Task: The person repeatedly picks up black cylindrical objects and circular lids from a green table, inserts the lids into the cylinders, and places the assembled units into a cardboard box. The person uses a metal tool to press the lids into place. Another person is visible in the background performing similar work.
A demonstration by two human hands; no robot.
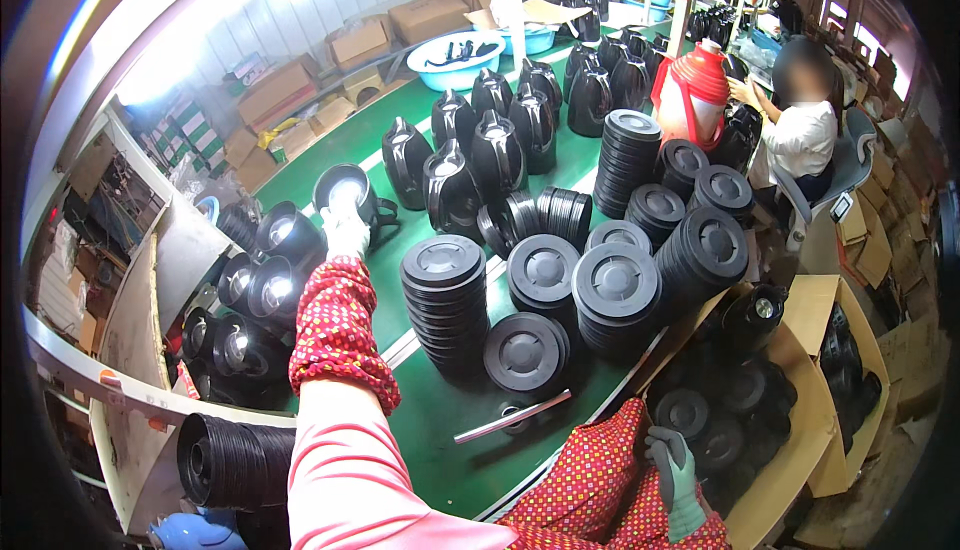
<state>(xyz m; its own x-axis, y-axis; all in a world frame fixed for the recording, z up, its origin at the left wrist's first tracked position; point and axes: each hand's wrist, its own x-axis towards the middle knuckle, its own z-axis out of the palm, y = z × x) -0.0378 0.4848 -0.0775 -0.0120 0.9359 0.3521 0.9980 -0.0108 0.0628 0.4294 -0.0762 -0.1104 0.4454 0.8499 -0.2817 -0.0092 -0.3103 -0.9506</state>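
Note:
My left hand, in a white glove, is closed on the near rim of a black jug with a shiny metallic inside. The jug is tipped so its open mouth faces me, its handle to the right. In a grey-green glove, my right hand is low on the right, beside a cardboard box of black round parts. Its fingers are curled, and whatever is inside them, if anything, is hidden. More jugs lie left of my left arm, mouths toward me.
Stacks of black ribbed discs stand on the green table, with a metal bar near its edge. Behind are upright black jugs, a red flask and a blue basin. A person sits at the far right.

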